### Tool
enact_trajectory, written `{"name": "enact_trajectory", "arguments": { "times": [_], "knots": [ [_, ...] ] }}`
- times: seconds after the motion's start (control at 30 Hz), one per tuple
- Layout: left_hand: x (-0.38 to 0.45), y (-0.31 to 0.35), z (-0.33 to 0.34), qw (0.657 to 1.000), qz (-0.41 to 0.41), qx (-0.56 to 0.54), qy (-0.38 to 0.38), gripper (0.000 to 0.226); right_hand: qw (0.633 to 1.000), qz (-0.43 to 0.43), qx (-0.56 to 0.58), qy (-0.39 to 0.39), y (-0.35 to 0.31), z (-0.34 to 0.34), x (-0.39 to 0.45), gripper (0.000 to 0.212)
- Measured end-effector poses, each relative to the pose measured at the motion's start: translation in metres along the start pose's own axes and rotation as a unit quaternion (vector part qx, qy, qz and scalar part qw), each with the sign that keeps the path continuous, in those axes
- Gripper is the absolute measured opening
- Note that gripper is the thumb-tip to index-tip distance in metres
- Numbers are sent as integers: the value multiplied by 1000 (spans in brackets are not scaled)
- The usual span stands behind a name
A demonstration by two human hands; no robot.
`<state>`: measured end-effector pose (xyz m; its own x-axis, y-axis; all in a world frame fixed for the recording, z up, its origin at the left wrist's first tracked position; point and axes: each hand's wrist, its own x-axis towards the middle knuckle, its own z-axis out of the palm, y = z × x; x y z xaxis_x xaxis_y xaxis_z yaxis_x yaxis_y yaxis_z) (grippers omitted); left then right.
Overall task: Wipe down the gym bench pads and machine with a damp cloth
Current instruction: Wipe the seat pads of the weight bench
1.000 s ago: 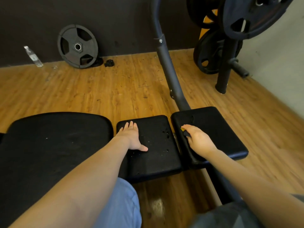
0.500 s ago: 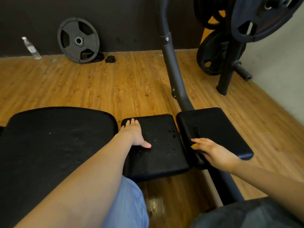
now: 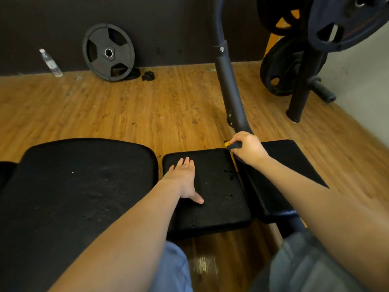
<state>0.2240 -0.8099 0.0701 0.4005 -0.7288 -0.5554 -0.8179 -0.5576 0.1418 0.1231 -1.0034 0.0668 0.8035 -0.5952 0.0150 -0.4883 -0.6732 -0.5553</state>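
Three black bench pads lie side by side: a large pad point(image 3: 73, 186) at left, a middle pad point(image 3: 219, 207) and a right pad point(image 3: 294, 161). My left hand point(image 3: 185, 180) rests flat on the middle pad, fingers straight. My right hand point(image 3: 248, 148) grips a small dark cloth point(image 3: 232, 146) with a yellow edge. It sits at the far end of the gap between the middle and right pads, at the foot of the machine's dark post point(image 3: 228, 85). Most of the cloth is hidden inside my fist.
A weight plate point(image 3: 108, 52) leans on the dark wall, with a water bottle point(image 3: 50, 63) to its left. A plate rack point(image 3: 301, 70) loaded with plates stands at the right on the wooden floor point(image 3: 147, 110). My knees show at the bottom edge.
My right hand has slid with the cloth from the near part of the gap between the pads to its far end by the post. My left hand stays flat on the middle pad.
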Motion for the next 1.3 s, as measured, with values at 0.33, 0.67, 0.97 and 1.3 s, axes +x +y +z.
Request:
{"name": "enact_trajectory", "arguments": {
  "times": [0.33,0.67,0.97,1.3],
  "knots": [
    [2,-7,2,1000,-11,10,-13,121,992,45,-69,-99,-4,24,16,19],
    [5,9,-1,999,-23,28,-33,118,975,-70,-66,-200,8,2,-97,21],
    [0,8,0,998,-34,46,-28,116,928,-48,-83,-360,8,-16,-108,19],
    [2,-1,2,999,-30,36,-24,119,984,64,-79,-143,-37,-7,10,24]
  ]
}}
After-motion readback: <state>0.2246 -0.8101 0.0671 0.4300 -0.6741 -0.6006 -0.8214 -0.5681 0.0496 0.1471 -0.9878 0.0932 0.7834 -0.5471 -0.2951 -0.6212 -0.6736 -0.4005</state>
